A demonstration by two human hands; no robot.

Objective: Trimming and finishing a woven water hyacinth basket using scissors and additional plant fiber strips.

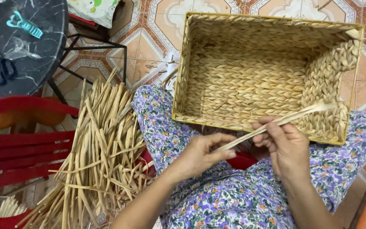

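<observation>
Your left hand sits low in the middle of the frame, fingers curled and pinched shut on the near end of a pale flat straw strand. Your right hand, just to the right of it and a little higher, is also closed on the same strand, thumb and fingers wrapped round its middle. The strand runs up and to the right from your hands and ends against the inner right wall of the woven basket; whether its tip is threaded into the weave or only lies on it is hard to make out from this angle.

The basket is rectangular, of plaited straw with a yellowish rim, and it fills the upper right of the frame, tipped on its side so its open mouth faces you, its near edge resting on your knees. Your lap is covered in purple floral cloth.

To the left of your legs lies a loose bundle of dried straw stalks, fanned across a red plastic chair. In the upper left corner stands a dark marbled table with a teal hair clip and black-handled scissors on it. The floor is patterned orange tile.
</observation>
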